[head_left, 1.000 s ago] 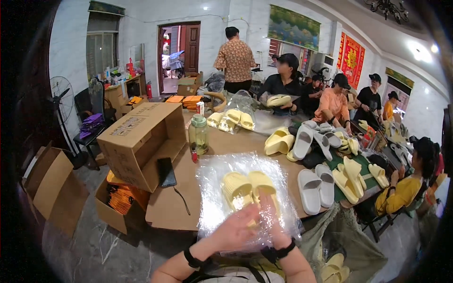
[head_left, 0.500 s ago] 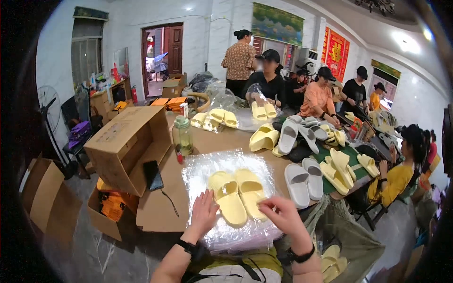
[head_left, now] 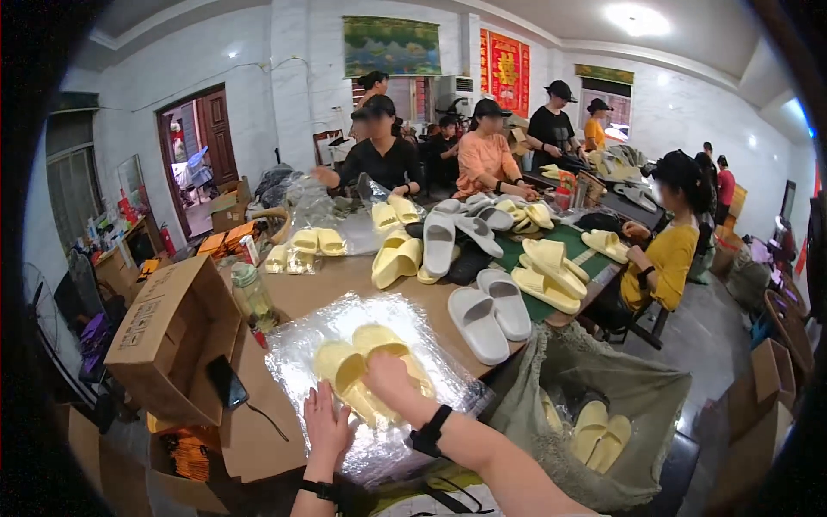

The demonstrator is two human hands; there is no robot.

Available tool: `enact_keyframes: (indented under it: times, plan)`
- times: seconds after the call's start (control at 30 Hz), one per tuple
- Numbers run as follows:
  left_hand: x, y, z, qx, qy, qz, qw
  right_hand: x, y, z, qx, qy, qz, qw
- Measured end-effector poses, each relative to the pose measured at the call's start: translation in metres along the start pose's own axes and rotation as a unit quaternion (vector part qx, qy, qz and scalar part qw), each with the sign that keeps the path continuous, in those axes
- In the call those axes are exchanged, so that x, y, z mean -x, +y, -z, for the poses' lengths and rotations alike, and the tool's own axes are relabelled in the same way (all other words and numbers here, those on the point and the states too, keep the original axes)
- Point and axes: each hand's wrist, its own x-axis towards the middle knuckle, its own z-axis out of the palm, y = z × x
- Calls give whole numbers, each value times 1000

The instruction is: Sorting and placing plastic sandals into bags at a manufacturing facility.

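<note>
A pair of pale yellow slide slippers (head_left: 338, 364) lies on a stack of shiny clear plastic bags (head_left: 297, 340) in front of me. My right hand (head_left: 390, 379) reaches across onto the right slipper, by its strap. Its fingertips are hidden, so I cannot tell whether they grip it. Beside the left slipper, my left hand (head_left: 327, 426) rests on the near left part of the bags, holding nothing, fingers stretched out.
Grey slippers (head_left: 478, 323) and more yellow ones (head_left: 547, 280) lie to the right. An open carton (head_left: 177, 340), a phone (head_left: 226, 383) and a green bottle (head_left: 251, 295) stand left. A cloth sack (head_left: 620, 379) holding yellow slippers is at lower right. Co-workers (head_left: 672, 246) sit around the table.
The view has swung to the right. My right hand has moved forward and left, from the right slipper's near end up to its strap. My left hand has drawn back from the left slipper.
</note>
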Motion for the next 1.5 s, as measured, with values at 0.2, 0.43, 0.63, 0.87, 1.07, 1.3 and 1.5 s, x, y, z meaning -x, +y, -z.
enact_keyframes:
  times: [0.2,0.43,0.63,0.87,1.07,1.3,1.5]
  plan:
    - [-4,-3,-3,-2,-12,-4,1000,-6,6,-15,-59,66,7,996]
    - [-3,4,-1,-8,-9,7,1000,1,10,-5,-178,70,-8,981]
    - [2,1,1,2,-14,22,1000,36,28,13,-180,74,-31,980]
    - [-3,14,4,-5,-18,30,999,116,85,57,-174,75,-57,980]
    - [-7,-1,-3,-33,-13,35,999,188,168,154,-62,193,-161,966]
    - [-2,4,-1,-35,-17,35,999,301,376,175,269,133,-427,853]
    - [6,-4,10,-54,-16,44,997,335,432,99,57,-154,-585,794]
